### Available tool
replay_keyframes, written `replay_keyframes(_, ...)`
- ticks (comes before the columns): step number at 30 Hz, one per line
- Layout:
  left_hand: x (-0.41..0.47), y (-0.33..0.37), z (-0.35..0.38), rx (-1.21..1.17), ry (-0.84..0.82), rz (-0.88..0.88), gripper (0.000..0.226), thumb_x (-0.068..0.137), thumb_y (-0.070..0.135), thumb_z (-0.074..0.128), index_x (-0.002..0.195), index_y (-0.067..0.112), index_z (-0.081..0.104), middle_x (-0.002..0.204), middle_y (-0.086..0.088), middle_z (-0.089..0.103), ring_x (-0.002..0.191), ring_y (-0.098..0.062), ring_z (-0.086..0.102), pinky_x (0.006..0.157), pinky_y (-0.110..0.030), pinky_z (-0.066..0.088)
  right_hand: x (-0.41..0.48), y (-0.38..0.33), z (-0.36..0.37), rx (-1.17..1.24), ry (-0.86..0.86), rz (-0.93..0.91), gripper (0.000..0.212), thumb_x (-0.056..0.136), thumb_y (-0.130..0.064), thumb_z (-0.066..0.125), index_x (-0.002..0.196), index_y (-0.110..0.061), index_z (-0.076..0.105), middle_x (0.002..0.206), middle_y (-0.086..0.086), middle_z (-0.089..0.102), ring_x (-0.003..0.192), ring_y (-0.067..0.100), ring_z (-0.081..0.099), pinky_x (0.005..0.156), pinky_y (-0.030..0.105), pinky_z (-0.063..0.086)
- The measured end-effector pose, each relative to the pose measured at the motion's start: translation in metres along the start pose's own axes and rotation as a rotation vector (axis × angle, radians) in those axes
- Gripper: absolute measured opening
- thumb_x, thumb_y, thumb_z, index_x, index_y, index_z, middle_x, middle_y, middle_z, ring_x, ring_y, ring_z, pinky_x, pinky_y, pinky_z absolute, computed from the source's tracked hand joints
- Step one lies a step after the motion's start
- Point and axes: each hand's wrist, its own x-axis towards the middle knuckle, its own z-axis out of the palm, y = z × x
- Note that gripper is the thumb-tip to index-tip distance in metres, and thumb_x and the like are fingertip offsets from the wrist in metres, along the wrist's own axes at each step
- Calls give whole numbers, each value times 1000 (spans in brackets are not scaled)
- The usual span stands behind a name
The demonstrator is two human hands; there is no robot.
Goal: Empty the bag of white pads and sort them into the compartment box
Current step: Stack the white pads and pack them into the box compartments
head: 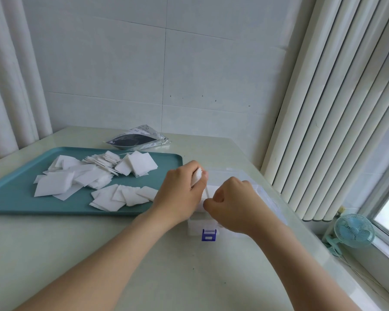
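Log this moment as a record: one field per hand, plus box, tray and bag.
compartment box: clear, blue latch toward the person, right of the tray
left hand: grips a small wad of pads
right hand: curled above the compartment box, what it holds unclear
tray: teal, carries loose pads in heaps
bag: lies behind the tray on the table

We see soft, matt white pads (pixel 103 173) — fibrous, cloth-like — on a smooth teal plastic tray (pixel 14 194); a glossy foil bag (pixel 137 138); a clear plastic compartment box (pixel 213 225) — blue plastic latch (pixel 208 235); a smooth, faintly glossy tabletop (pixel 177 277).
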Motion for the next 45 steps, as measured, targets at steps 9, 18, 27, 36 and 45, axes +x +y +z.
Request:
replay_keyframes(9, -2, -5, 7, -10, 2, -35, 15, 102, 26, 54, 91, 22, 63, 83, 10, 71, 81, -13, 63, 71, -28, 50, -4, -5, 2, -35, -196, -22, 33, 91, -29, 55, 94, -1, 72, 83, 18, 72, 66, 22, 57, 62, 39, 53)
replay_keyframes(18, 3, -3, 3, -93, -41, -113, 27, 104, 28, 52, 83, 22, 67, 77, 11, 73, 78, -5, 63, 70, -20, 46, -7, -9, -6, 73, -328, 0, 43, 92, -29, 57, 55, -15, 40, 50, -5, 34, 43, 11, 29, 50, 27, 29)
replay_keyframes(27, 6, 1, -6, -248, 116, -183, 47, 102, 47, 56, 71, 14, 69, 66, -3, 69, 66, -18, 65, 71, -35, 53, -4, -6, -15, 514, -121, -44, 14, 90, -19, 73, 100, -27, 79, 61, -14, 67, 52, 8, 54, 51, 22, 47)
replay_keyframes(36, 9, 21, -10, -853, -25, -398, 58, 102, 53, 53, 106, -3, 69, 102, -19, 76, 93, -28, 77, 77, -38, 63, -4, -9, -22, 974, 168, 34, 8, 97, -13, 71, 100, -8, 77, 86, 7, 79, 71, 18, 74, 65, 27, 57)
replay_keyframes(45, 2, 28, -2, -853, -210, -261, 38, 101, 36, 62, 111, 2, 74, 102, -16, 74, 88, -27, 68, 94, -38, 57, -5, -10, -17, 717, 238, -55, 15, 92, -4, 63, 92, -13, 74, 71, 1, 77, 61, 14, 72, 59, 29, 60)
